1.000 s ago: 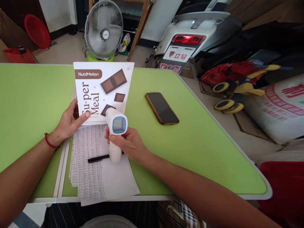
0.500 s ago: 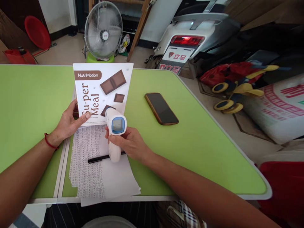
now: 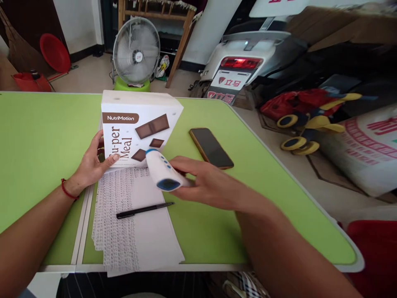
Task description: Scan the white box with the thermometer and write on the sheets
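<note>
My left hand (image 3: 94,163) grips the lower left edge of a white NutriMotion box (image 3: 141,132), its thumb on the printed front and the fingers behind. The box stands upright, tipped so its top face shows. In my right hand (image 3: 207,182) is a white and blue infrared thermometer (image 3: 163,169), turned on its side in front of the box's lower right corner. Its handle is mostly hidden in the closed fingers. Below them, a black pen (image 3: 144,210) lies across handwritten paper sheets (image 3: 155,240).
A smartphone (image 3: 212,147) in a brown case lies on the green table (image 3: 273,215), right of the box. Beyond the table stand a fan (image 3: 136,51), a white scooter (image 3: 238,58) and a red basin (image 3: 55,53). A full sack (image 3: 366,149) is on the right.
My right hand has rolled the thermometer from upright onto its side and moved a little right. The box has tilted, so its top now shows. The camera view has shifted slightly.
</note>
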Demonstrator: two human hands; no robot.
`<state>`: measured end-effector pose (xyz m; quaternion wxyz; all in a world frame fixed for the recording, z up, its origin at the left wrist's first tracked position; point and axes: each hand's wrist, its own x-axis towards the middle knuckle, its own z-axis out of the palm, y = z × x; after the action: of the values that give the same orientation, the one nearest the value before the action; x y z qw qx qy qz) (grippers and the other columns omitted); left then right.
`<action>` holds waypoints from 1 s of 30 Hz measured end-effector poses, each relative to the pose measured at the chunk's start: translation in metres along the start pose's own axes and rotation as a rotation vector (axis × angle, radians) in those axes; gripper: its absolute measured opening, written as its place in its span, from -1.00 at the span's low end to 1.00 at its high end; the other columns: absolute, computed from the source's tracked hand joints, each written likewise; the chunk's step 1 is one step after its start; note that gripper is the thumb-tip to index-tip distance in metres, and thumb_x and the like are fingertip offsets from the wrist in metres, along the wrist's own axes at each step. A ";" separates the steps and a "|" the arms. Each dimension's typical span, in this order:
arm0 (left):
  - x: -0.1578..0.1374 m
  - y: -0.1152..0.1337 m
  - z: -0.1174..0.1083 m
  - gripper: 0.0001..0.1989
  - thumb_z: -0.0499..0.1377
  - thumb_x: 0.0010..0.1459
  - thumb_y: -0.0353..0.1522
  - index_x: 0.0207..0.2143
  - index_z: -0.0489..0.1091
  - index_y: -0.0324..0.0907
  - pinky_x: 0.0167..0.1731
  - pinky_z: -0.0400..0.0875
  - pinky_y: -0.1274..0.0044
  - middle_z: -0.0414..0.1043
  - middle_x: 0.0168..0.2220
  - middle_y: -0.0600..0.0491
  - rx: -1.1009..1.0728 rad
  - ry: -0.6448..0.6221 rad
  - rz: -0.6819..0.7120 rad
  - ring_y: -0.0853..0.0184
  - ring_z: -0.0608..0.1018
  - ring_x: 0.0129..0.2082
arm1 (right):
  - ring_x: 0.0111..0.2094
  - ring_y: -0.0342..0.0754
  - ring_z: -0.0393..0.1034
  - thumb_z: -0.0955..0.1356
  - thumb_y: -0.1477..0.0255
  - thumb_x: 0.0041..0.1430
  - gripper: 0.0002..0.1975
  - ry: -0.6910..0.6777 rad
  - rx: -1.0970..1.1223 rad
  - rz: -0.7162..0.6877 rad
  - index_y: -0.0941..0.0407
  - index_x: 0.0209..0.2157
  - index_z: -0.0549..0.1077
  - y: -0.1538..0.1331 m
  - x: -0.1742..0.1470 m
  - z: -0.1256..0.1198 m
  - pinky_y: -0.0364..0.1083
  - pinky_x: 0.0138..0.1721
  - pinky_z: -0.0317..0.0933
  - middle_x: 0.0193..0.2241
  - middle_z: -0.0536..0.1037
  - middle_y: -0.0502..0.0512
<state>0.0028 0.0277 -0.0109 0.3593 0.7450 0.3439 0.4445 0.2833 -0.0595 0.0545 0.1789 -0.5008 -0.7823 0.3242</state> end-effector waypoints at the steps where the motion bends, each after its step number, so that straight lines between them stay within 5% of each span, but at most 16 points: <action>1: 0.000 -0.002 0.000 -0.34 0.30 0.14 -0.13 0.19 0.15 -0.16 0.13 0.41 0.13 0.31 0.18 -0.19 -0.002 0.000 0.013 0.00 0.40 0.16 | -0.21 0.04 0.44 0.35 0.38 0.05 -0.69 -0.039 -0.103 -0.038 0.10 -0.13 0.50 0.007 -0.003 -0.008 -0.02 -0.18 0.33 -0.20 0.54 0.16; 4: 0.003 -0.006 -0.002 -0.36 0.30 0.16 -0.17 0.19 0.14 -0.13 0.10 0.45 0.17 0.29 0.19 -0.18 -0.031 -0.018 0.042 0.03 0.43 0.13 | -0.01 0.14 0.42 0.32 0.46 0.08 -0.57 -0.086 -0.368 -0.034 0.08 0.03 0.45 0.033 -0.006 -0.023 0.05 -0.01 0.30 -0.05 0.52 0.23; 12: 0.004 -0.007 -0.004 -0.33 0.33 0.13 -0.20 0.20 0.12 -0.11 0.10 0.44 0.14 0.31 0.17 -0.16 -0.040 -0.050 0.007 0.03 0.44 0.13 | -0.07 0.22 0.43 0.34 0.44 0.09 -0.56 -0.031 -0.604 0.097 0.11 0.05 0.44 0.072 0.010 -0.018 0.12 -0.07 0.33 -0.09 0.54 0.28; 17: 0.003 -0.009 -0.003 -0.18 0.43 -0.05 -0.19 0.20 0.13 -0.08 0.21 0.28 0.06 0.26 0.19 -0.14 0.150 -0.014 0.000 -0.07 0.34 0.20 | -0.06 0.25 0.41 0.33 0.57 0.00 -0.51 -0.017 -0.648 0.093 0.15 0.04 0.44 0.073 0.009 -0.015 0.14 -0.09 0.33 -0.04 0.51 0.35; 20: 0.003 -0.008 -0.002 -0.09 0.45 -0.09 -0.20 0.24 0.09 -0.06 0.27 0.19 0.08 0.19 0.24 -0.13 0.226 -0.019 0.040 -0.08 0.25 0.26 | 0.03 0.28 0.35 0.32 0.63 -0.06 -0.41 0.111 -0.655 -0.030 0.19 0.09 0.40 0.055 0.002 -0.013 0.18 -0.02 0.29 0.05 0.44 0.39; 22: 0.003 -0.006 -0.001 -0.06 0.46 -0.10 -0.20 0.26 0.05 -0.05 0.27 0.18 0.08 0.16 0.26 -0.13 0.250 -0.024 0.042 -0.08 0.23 0.28 | -0.04 0.16 0.38 0.30 0.57 0.06 -0.61 0.137 -0.556 -0.191 0.15 -0.04 0.49 0.038 -0.004 -0.008 0.10 -0.02 0.29 -0.08 0.51 0.30; 26: 0.003 -0.002 -0.001 -0.11 0.45 -0.08 -0.22 0.24 0.08 -0.07 0.25 0.19 0.05 0.15 0.26 -0.13 0.273 -0.025 0.026 -0.10 0.23 0.27 | -0.35 0.00 0.40 0.39 0.44 0.11 -0.92 -0.157 -0.436 -0.335 0.09 -0.34 0.56 0.009 -0.008 0.017 -0.04 -0.34 0.24 -0.40 0.55 0.14; 30: 0.003 0.000 -0.001 -0.12 0.44 -0.07 -0.23 0.23 0.08 -0.07 0.24 0.20 0.04 0.19 0.23 -0.13 0.282 -0.020 0.017 -0.10 0.26 0.25 | -0.52 -0.12 0.23 0.34 0.65 0.00 -0.80 -0.193 -0.468 -0.256 0.13 -0.60 0.44 0.003 -0.003 0.036 -0.08 -0.48 -0.03 -0.57 0.47 0.08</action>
<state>0.0032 0.0304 -0.0094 0.2507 0.7955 0.3929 0.3873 0.2647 -0.0737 0.0262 0.0227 -0.3922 -0.9063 0.1556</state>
